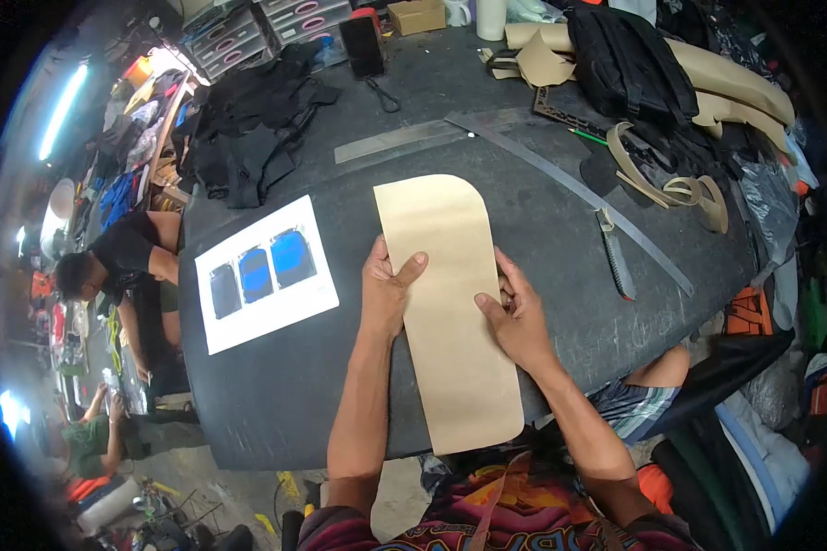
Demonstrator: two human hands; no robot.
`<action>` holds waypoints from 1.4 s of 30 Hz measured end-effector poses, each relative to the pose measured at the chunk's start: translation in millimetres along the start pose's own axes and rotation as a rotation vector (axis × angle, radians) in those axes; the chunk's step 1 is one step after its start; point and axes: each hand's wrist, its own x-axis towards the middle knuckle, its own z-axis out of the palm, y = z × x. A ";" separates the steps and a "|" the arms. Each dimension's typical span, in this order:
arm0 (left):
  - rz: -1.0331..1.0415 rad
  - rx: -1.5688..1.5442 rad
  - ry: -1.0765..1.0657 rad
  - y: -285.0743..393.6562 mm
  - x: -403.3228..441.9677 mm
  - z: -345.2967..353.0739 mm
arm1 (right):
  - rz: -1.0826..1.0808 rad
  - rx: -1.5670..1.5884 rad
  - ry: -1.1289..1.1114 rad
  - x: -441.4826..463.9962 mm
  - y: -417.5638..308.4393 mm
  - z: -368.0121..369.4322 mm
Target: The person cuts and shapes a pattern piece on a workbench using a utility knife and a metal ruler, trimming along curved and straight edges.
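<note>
A long tan paper or card piece (450, 312) with rounded corners is held up over the near part of the dark table. My left hand (391, 283) grips its left edge, thumb on the front face and fingers mostly behind. On the right edge, my right hand (516, 317) holds it the same way, thumb in front. To the left lies a white printed sheet (266, 273) with pictures of blue and black bags. A long metal ruler (570, 184) and a box cutter (616, 255) rest on the table to the right.
Black fabric pieces (257, 124) lie at the back left of the table (368, 211). A black backpack (629, 64), brown paper rolls, a square ruler (574, 119) and curled tan strips (685, 191) are at the back right. Two other people are at the left.
</note>
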 end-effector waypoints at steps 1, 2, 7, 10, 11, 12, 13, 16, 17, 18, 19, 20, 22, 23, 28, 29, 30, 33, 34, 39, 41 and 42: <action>-0.008 0.004 0.010 0.8 0.0 -0.5 | 0.005 -0.002 0.003 -0.7 -3.4 0.9; -0.014 0.007 0.020 1.2 0.0 -0.9 | 0.028 0.036 -0.017 -1.2 -9.2 1.5; -0.024 -0.001 0.027 0.7 -0.7 -1.2 | -0.075 0.054 -0.040 15.3 -16.8 6.2; 0.008 0.030 0.029 -3.0 1.0 -3.0 | -0.137 0.019 0.006 32.7 -23.6 4.1; 0.041 0.060 0.041 -4.9 0.2 -2.8 | -0.114 -0.023 -0.013 38.1 -23.4 0.5; 0.025 0.060 0.034 -6.8 -2.8 -2.7 | -0.092 -0.043 -0.009 40.3 -24.0 -4.5; 0.086 0.162 0.076 -3.1 -7.6 2.5 | -0.070 -0.063 -0.007 42.8 -24.5 -9.6; 0.134 0.717 0.188 23.0 -32.4 9.8 | 0.005 -0.255 -0.219 43.4 -23.1 -34.2; 0.314 1.000 0.179 24.1 -39.5 3.8 | 0.014 -0.244 -0.213 48.9 -25.8 -40.5; 0.202 0.931 0.154 25.0 -51.8 -0.8 | -0.026 -0.386 -0.333 52.6 -29.5 -45.7; 0.089 0.866 0.137 25.8 -64.2 -5.3 | -0.061 -0.524 -0.459 52.4 -32.9 -48.3; -0.192 0.702 0.140 40.0 -83.5 4.5 | -0.040 -0.506 -0.468 50.7 -32.3 -50.5; -0.381 0.797 0.130 58.6 -119.8 4.6 | -0.210 -0.788 -0.594 48.0 -34.8 -52.0; -0.391 1.056 -0.030 67.6 -139.4 -3.0 | -0.147 -0.801 -0.682 46.0 -46.3 -48.6; 0.200 1.224 0.081 37.0 -188.6 9.0 | -0.194 -0.790 -0.859 20.8 -54.1 -16.8; 0.242 1.288 -0.005 26.5 -188.4 12.7 | -0.107 -0.779 -0.810 19.8 -59.7 -13.7; 0.296 1.282 -0.099 17.0 -179.0 16.0 | -0.021 -0.768 -0.755 17.8 -61.3 -13.2; 0.341 1.431 -0.263 -1.4 -172.6 14.2 | -0.423 -0.992 -0.351 14.6 -61.6 -45.5; 0.326 1.490 -0.275 -2.7 -172.6 14.1 | -0.431 -1.077 -0.183 14.6 -58.8 -66.6; 0.270 1.590 -0.335 -6.9 -170.9 12.0 | -0.030 -1.511 0.328 15.5 -31.6 -168.8; 0.299 1.624 -0.336 -9.2 -168.8 9.2 | 0.028 -1.523 0.332 19.0 -19.5 -185.3; 0.300 1.615 -0.347 -9.5 -167.3 7.5 | 0.015 -1.461 0.299 21.7 -17.2 -190.5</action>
